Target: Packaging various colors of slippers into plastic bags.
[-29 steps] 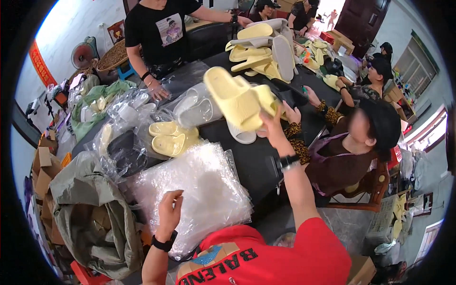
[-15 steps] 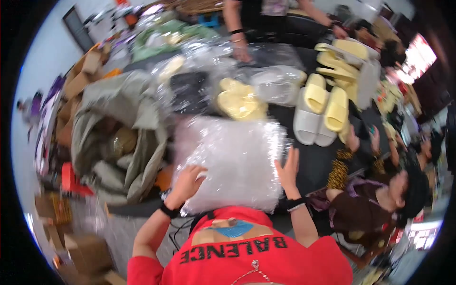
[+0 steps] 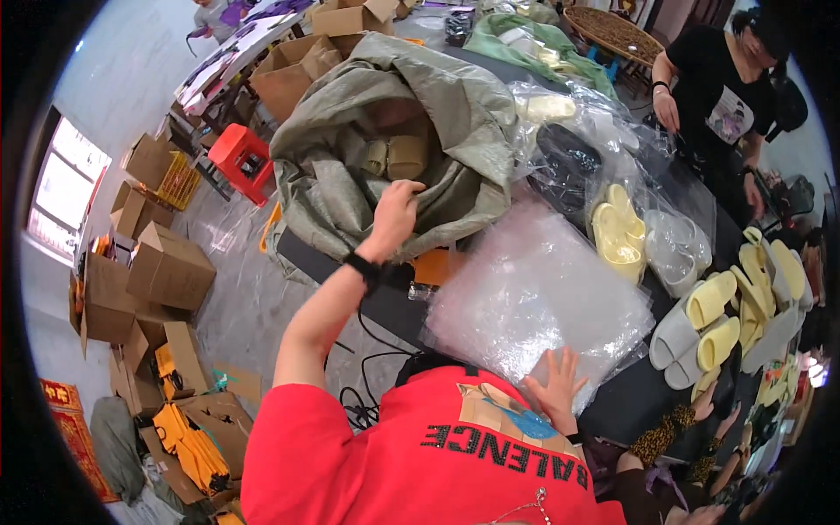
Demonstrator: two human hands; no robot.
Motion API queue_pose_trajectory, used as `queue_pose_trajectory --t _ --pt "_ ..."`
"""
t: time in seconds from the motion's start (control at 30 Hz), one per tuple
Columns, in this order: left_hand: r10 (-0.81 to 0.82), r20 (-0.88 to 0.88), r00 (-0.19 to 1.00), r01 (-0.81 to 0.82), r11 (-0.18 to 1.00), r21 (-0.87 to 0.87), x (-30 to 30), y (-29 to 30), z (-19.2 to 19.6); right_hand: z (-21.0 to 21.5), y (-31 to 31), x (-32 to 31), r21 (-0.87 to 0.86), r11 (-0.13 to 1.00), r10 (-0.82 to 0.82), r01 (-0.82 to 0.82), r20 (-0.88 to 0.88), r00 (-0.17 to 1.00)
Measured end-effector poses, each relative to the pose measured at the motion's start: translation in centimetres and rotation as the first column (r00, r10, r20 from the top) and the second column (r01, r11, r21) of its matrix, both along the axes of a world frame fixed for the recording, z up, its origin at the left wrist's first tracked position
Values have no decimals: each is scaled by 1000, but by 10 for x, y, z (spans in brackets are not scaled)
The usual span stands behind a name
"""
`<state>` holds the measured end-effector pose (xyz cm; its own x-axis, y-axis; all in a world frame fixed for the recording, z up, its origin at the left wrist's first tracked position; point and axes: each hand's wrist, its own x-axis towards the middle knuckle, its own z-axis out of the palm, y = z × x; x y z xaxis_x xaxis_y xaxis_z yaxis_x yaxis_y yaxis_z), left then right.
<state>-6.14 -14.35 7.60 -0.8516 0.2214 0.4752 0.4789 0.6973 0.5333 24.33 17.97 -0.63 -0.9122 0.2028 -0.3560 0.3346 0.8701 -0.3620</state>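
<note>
A grey-green woven sack (image 3: 315,166) stands at the left of the dark table, its mouth wide and folded over. Inside it lie tan slippers (image 3: 405,157). My left hand (image 3: 395,217) is at the sack's near rim, just below the slippers, with its fingers curled over the folds. A stack of clear plastic bags (image 3: 525,297) lies in front of me on the table. My right hand (image 3: 557,381) rests on the stack's near right corner, fingers spread and holding nothing.
Bagged yellow slippers (image 3: 619,232) and grey slippers (image 3: 674,249) lie beyond the stack; unbagged yellow-and-grey slippers (image 3: 704,328) lie at right. A person (image 3: 726,96) stands across the table. A red stool (image 3: 241,162) and cardboard boxes (image 3: 171,267) stand on the floor at left.
My view has turned left toward the sack. My left hand has moved from above the plastic bags to the sack's rim. My right hand now lies flat on the bags.
</note>
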Motion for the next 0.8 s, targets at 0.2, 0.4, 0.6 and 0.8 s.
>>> queue_pose_trajectory --t 0.2,0.4,0.6,0.8 --pt "70 366 928 -133 980 150 -83 -27 -39 -5 -1 -9 9 1000 5 -6 28 1000" --pt "265 444 856 -311 950 34 -167 -41 -147 -13 9 -6 4 998 -55 55 21 998" --pt "642 340 688 -645 755 -120 -168 -169 -222 -31 -2 -7 -128 985 116 -115 -4 993" --pt "644 501 578 -566 759 -322 -182 -63 -167 -39 17 0 154 981 128 -117 -63 990"
